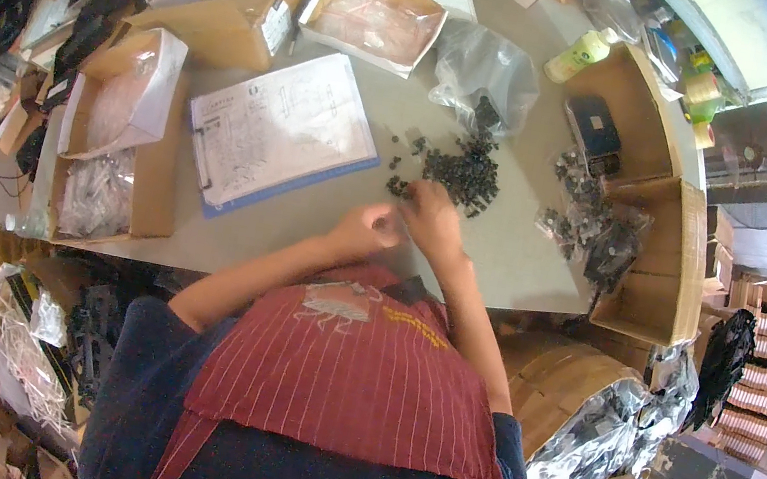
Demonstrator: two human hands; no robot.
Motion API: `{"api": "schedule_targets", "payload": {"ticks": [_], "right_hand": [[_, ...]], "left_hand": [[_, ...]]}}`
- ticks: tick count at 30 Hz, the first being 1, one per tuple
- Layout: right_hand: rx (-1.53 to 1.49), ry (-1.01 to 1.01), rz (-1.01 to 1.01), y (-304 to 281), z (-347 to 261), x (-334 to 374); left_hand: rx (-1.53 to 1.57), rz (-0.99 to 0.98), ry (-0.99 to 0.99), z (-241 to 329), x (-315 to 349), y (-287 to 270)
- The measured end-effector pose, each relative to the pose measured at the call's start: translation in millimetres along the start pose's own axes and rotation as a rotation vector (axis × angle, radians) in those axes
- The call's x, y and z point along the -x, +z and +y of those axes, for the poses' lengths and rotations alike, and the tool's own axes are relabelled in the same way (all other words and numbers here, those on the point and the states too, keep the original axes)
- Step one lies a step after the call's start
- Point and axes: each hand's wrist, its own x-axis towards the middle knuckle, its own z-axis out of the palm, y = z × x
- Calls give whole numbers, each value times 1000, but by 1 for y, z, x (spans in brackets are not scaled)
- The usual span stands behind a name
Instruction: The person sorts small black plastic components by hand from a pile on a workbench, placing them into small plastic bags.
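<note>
Loose small black parts [460, 173] lie in a heap on the grey table, with a few scattered at its near left side. My right hand [432, 219] is at the near edge of this heap, fingers bent down and drawn together among the parts; what is between the fingertips is hidden. Just left of it and closer to my body, my left hand [370, 230] is curled, thumb and fingers brought together. It is slightly blurred, and whatever it holds is too small to make out. A clear plastic bag [488, 69] lies beyond the heap.
A blue clipboard with papers [286, 127] lies left of the heap. Open cartons [124, 95] line the left side. A shallow box of clear bags [375, 20] stands behind. To the right are bagged dark parts [591, 213], a dark scale-like device [592, 132] and a cardboard tray [655, 255].
</note>
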Motion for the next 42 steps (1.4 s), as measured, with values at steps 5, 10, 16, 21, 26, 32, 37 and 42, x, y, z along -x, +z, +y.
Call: {"api": "schedule_targets", "payload": {"ticks": [5, 10, 16, 21, 26, 32, 37, 42], "right_hand": [[11, 44, -43, 2, -3, -3], [-157, 73, -63, -18, -20, 1], [-555, 54, -287, -43, -64, -4], [-44, 111, -95, -7, -18, -13], [85, 15, -81, 10, -13, -13], [-329, 77, -152, -35, -59, -1], [-414, -79, -215, -52, -78, 0], [-36, -547, -128, -48, -75, 2]], "left_hand": [[47, 60, -40, -5, 10, -19], [-162, 54, 25, -9, 13, -29], [-53, 170, 148, -14, 12, -20], [-102, 69, 108, -13, 10, -27], [-106, 99, 129, -15, 10, -24], [-83, 72, 102, -28, 10, -18], [157, 21, 125, -20, 9, -23], [-151, -105, 205, -13, 13, -40]]}}
